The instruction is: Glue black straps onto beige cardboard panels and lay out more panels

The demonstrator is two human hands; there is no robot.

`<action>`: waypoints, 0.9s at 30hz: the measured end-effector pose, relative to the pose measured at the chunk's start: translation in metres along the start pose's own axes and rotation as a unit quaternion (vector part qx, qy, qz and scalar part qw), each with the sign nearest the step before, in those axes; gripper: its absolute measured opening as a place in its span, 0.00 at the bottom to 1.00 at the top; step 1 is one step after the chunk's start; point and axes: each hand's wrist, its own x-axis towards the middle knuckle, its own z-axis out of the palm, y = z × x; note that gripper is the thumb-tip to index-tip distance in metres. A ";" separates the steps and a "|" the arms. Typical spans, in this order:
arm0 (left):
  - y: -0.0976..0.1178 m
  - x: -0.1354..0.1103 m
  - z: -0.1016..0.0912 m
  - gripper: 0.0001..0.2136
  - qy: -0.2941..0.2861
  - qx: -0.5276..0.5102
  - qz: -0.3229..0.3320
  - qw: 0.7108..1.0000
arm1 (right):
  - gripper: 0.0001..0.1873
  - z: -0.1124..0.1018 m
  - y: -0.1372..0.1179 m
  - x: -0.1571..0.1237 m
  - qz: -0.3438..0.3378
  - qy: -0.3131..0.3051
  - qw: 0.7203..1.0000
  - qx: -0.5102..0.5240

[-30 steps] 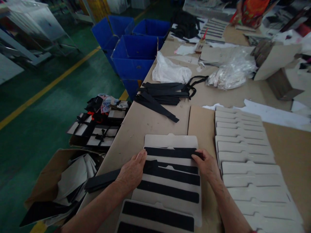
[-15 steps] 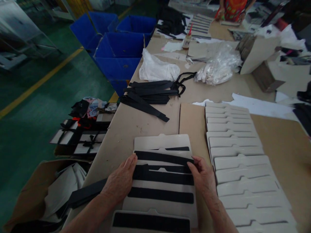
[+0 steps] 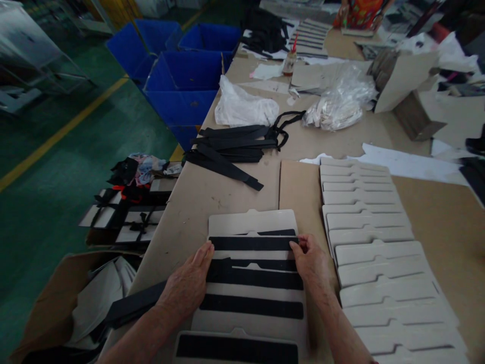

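A black strip [image 3: 253, 243] lies straight across a pale grey board with a small raised tab. At the strip's left end, my left hand [image 3: 191, 275] rests with its fingers stretched out and fingertips touching strip and board; its thumb is hidden. My right hand [image 3: 312, 263] pinches the strip's right end between thumb and fingers. Nearer to me, overlapping boards bear further black strips [image 3: 252, 306]. Beyond the hands, the rearmost board [image 3: 252, 222] shows a bare top edge. A bundle of black strips [image 3: 134, 303] lies by my left forearm at the table edge.
Overlapping grey boards [image 3: 379, 263] form a long row on the right. Loose black strips [image 3: 227, 146], a white plastic bag [image 3: 246, 106], a clear bag [image 3: 337, 106] and a red-tipped bottle [image 3: 290, 63] lie farther back. Blue bins [image 3: 185, 96] stand left; another person [image 3: 359, 17] is opposite.
My right hand has moved slightly up and left with the strip's right end. The strip, slanted down to the right before, now lies level across the board. My left hand stays nearly in place.
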 end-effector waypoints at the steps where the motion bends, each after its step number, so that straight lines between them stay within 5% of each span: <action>1: 0.000 0.000 0.000 0.34 0.001 -0.002 0.000 1.000 | 0.10 -0.001 -0.001 0.000 0.000 -0.003 1.000 -0.014; 10: 0.001 0.000 -0.012 0.33 0.007 -0.033 0.011 0.999 | 0.08 0.000 -0.019 -0.004 -0.115 -0.006 0.969 -0.217; 17: 0.019 0.005 -0.032 0.36 -0.016 -0.010 0.008 1.000 | 0.31 0.011 -0.043 -0.031 -0.285 -0.046 0.872 -0.394; 22: 0.042 0.015 -0.044 0.37 -0.010 0.038 0.004 0.999 | 0.42 0.020 -0.065 -0.043 -0.323 -0.101 0.805 -0.488; 27: 0.049 0.018 -0.043 0.35 -0.040 0.060 -0.018 0.997 | 0.41 0.019 -0.063 -0.039 -0.338 -0.107 0.789 -0.502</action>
